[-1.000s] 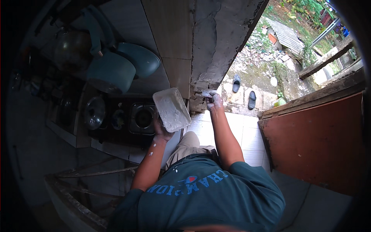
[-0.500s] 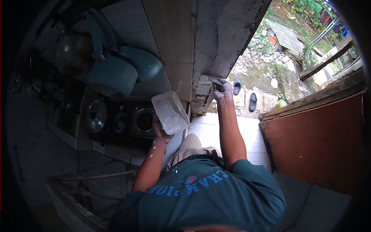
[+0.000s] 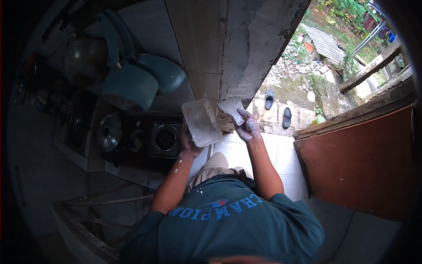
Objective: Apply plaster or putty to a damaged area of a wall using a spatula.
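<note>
My left hand (image 3: 188, 144) grips a pale, see-through rectangular plastic tub (image 3: 202, 122) by its left side; white smears coat its inside. Just right of the tub, my right hand (image 3: 249, 128) pinches a flat, whitish spreader (image 3: 231, 107), its broad edge pointing up and left. White residue covers the fingers of that hand. Beyond the spreader rises the end of a wall (image 3: 250, 48) with cracked, grey plaster and chipped edges. The spreader overlaps the rough lower part of the wall in view; whether it touches cannot be told.
At left stands a gas stove (image 3: 165, 138) on a tiled counter, with a blue-green pot (image 3: 129, 86) and a pan (image 3: 165, 72) hanging beyond. A reddish-brown door (image 3: 356, 163) is at right. Outside the doorway lie dark slippers (image 3: 287, 117).
My right hand has drawn back from the wall's edge toward me, bringing the spreader into plain sight beside the tub. The tub has shifted slightly right and tilted.
</note>
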{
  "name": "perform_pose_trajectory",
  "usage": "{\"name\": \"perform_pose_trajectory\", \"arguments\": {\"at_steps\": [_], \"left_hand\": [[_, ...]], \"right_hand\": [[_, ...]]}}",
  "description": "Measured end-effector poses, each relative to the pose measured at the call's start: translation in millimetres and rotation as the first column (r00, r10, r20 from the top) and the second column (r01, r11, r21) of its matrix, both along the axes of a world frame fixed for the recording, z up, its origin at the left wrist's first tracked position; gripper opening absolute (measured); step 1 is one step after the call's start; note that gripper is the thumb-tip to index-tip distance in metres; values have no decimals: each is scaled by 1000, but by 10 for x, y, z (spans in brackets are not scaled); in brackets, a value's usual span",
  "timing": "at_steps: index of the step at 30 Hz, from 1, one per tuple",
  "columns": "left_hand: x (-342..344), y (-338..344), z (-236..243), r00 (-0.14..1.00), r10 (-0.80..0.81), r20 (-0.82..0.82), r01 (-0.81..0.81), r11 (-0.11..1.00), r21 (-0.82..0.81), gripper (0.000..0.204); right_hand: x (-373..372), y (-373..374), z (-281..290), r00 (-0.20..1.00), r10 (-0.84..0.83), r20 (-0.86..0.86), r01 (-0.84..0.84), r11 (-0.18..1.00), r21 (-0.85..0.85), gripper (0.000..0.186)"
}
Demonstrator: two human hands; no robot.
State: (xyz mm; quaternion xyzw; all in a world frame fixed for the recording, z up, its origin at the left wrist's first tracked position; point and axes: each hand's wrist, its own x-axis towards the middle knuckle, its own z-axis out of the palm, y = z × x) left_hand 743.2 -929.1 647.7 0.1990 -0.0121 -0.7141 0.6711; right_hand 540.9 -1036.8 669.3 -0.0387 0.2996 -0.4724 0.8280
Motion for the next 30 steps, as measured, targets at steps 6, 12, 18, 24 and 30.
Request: {"name": "perform_pose_trajectory", "arguments": {"at_steps": [6,12,18,24,30], "left_hand": [[-185,-226,188,991,-124,-59,114,982,-151,59],[-276,-262,260,988,-150,42,156,964,-217,62],[-279,-278,356,990,-136,-34,127,974,-190,58],[-367,-280,568,984,15,179,-3,998,-69,63],[-488,-281,356,988,52,143,-48,998,-28,65]], "right_hand": [[-169,118,93,881,97,-463,-278,898,-341,22],[-523,-62,167,859,11,-512,-240,892,-383,25],[-770,-153,187,889,-85,-450,-120,906,-407,26],[-659,143,296,853,-175,-492,-35,921,-389,26],[-371,280,-182,586,-356,-728,72,918,-390,28]]}}
